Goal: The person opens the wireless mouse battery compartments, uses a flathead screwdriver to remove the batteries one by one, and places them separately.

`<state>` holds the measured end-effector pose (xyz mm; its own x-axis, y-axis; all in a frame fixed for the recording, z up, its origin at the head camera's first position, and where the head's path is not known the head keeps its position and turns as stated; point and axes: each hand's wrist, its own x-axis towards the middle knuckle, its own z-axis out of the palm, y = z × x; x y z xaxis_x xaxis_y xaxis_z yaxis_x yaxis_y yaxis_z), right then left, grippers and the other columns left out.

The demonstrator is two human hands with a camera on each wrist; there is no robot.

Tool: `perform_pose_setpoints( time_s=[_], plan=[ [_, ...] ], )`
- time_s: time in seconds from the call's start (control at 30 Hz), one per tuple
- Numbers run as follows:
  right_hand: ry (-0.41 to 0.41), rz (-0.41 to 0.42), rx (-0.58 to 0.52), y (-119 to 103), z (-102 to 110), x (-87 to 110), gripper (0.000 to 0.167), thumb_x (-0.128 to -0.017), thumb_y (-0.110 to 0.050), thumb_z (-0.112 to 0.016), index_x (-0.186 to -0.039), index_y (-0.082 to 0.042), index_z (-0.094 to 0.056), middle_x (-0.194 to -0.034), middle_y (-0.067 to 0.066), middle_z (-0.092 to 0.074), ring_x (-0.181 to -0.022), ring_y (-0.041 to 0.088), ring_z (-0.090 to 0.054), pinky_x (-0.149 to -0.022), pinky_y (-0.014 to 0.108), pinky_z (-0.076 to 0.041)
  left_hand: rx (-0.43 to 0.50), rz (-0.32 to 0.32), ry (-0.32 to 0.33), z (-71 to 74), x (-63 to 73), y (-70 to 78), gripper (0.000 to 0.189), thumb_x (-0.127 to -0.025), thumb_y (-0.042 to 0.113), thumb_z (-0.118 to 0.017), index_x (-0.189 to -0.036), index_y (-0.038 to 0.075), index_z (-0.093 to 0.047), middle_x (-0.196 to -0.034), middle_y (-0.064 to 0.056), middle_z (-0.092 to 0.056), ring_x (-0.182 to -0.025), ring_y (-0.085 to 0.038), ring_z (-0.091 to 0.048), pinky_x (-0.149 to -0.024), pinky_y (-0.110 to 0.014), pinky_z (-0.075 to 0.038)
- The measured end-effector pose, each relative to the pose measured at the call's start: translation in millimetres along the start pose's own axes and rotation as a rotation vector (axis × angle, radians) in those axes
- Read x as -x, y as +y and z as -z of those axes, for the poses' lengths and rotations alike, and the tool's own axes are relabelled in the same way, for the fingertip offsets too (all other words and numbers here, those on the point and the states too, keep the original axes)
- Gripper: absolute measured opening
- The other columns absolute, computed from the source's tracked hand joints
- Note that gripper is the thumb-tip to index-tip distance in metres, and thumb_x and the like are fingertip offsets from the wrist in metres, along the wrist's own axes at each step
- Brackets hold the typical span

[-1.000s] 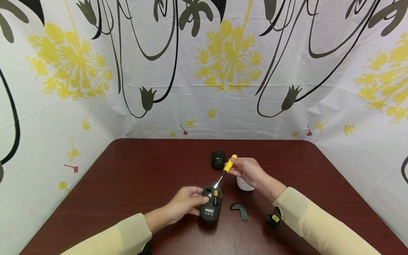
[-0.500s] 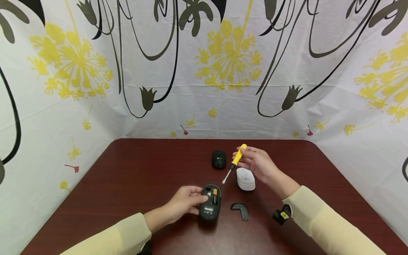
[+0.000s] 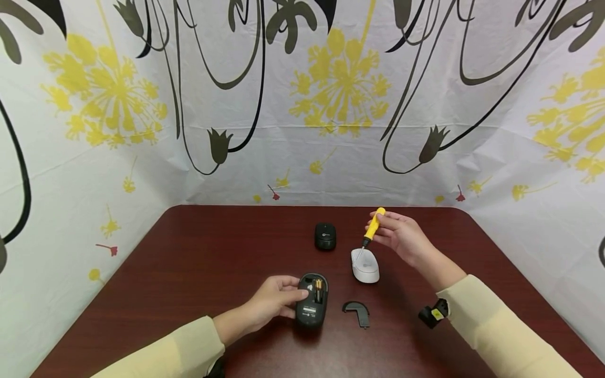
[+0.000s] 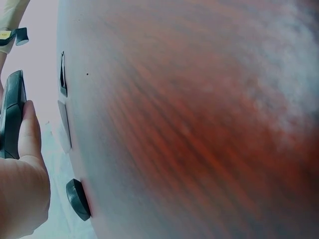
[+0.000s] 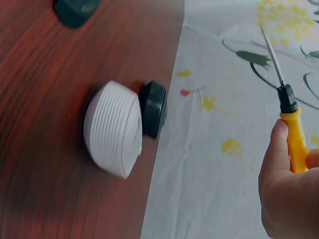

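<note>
My left hand (image 3: 274, 300) grips a dark computer mouse (image 3: 309, 316) by its left side, with the underside turned up. In its uncovered battery slot a gold-and-black battery (image 3: 319, 286) shows. My right hand (image 3: 404, 239) holds a screwdriver (image 3: 373, 227) by its yellow handle, the metal shaft slanting down to the left and overlapping the white mouse in the head view. To the right of the dark mouse, the hook-shaped battery cover (image 3: 362, 315) lies on the table. In the right wrist view, thumb and fingers are around the yellow handle (image 5: 296, 142).
A white mouse (image 3: 366, 270) stands on the brown table (image 3: 227, 247), below the screwdriver. Behind it and to the left is a smaller black mouse (image 3: 325, 237). A patterned cloth (image 3: 264, 178) hangs around the table's far and side edges.
My right hand has drawn the screwdriver away from the battery slot, up and to the right. The white mouse is now in fuller view. My left hand and the dark mouse have hardly moved.
</note>
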<state>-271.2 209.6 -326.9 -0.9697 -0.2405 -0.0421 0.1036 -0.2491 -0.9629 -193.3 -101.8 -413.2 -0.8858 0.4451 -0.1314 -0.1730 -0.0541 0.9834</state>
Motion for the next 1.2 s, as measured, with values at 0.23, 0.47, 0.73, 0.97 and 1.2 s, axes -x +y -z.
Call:
perform_pose_setpoints(
  time_s=[0.23, 0.47, 0.73, 0.97, 1.2],
  plan=[
    [0.055, -0.029, 0.085, -3.8, 21.2, 0.5, 0.023, -0.099, -0.020, -0.057, -0.117, -0.005, -0.059, -0.102, -0.004, -0.066, -0.092, 0.012, -0.066, -0.082, 0.028, -0.055, -0.012, 0.000, 0.010, 0.9, 0.6, -0.6, 0.035, -0.091, 0.007, -0.066, -0.118, -0.014, -0.056, -0.104, -0.020, -0.068, -0.087, -0.024, -0.068, -0.070, -0.038, -0.059],
    [0.142, -0.040, 0.142, -3.1, 42.1, -3.3, 0.040, -0.097, -0.020, -0.060, -0.128, 0.001, -0.047, -0.095, -0.006, -0.067, -0.086, 0.010, -0.065, -0.078, 0.027, -0.056, -0.008, -0.003, 0.012, 0.9, 0.8, -0.3, 0.036, -0.091, 0.007, -0.065, -0.118, -0.014, -0.056, -0.104, -0.021, -0.068, -0.087, -0.025, -0.068, -0.071, -0.038, -0.059],
    [0.211, -0.076, 0.332, 2.0, 61.1, -8.1, 0.060, -0.098, -0.026, -0.059, -0.139, 0.009, -0.034, -0.098, -0.002, -0.061, -0.083, 0.008, -0.064, -0.081, 0.029, -0.056, -0.007, -0.006, 0.008, 1.6, 1.5, 1.4, 0.036, -0.092, 0.008, -0.065, -0.118, -0.014, -0.056, -0.105, -0.021, -0.068, -0.090, -0.025, -0.068, -0.071, -0.038, -0.059],
    [0.242, -0.106, 0.373, 11.5, 78.1, -14.5, 0.061, -0.096, -0.026, -0.062, -0.139, 0.010, -0.038, -0.090, -0.007, -0.063, -0.080, 0.007, -0.064, -0.078, 0.030, -0.057, -0.011, -0.009, 0.006, 3.2, 1.0, 1.3, 0.037, -0.092, 0.009, -0.065, -0.120, -0.014, -0.056, -0.103, -0.019, -0.068, -0.090, -0.024, -0.068, -0.070, -0.038, -0.059],
    [0.264, -0.162, 0.371, 23.1, 91.5, -21.0, 0.060, -0.096, -0.024, -0.063, -0.139, 0.011, -0.038, -0.087, -0.006, -0.063, -0.077, 0.008, -0.065, -0.074, 0.028, -0.057, -0.014, -0.006, 0.014, 3.4, 1.4, 0.3, 0.036, -0.091, 0.008, -0.066, -0.118, -0.014, -0.056, -0.104, -0.020, -0.069, -0.089, -0.025, -0.068, -0.069, -0.037, -0.059]
  ],
)
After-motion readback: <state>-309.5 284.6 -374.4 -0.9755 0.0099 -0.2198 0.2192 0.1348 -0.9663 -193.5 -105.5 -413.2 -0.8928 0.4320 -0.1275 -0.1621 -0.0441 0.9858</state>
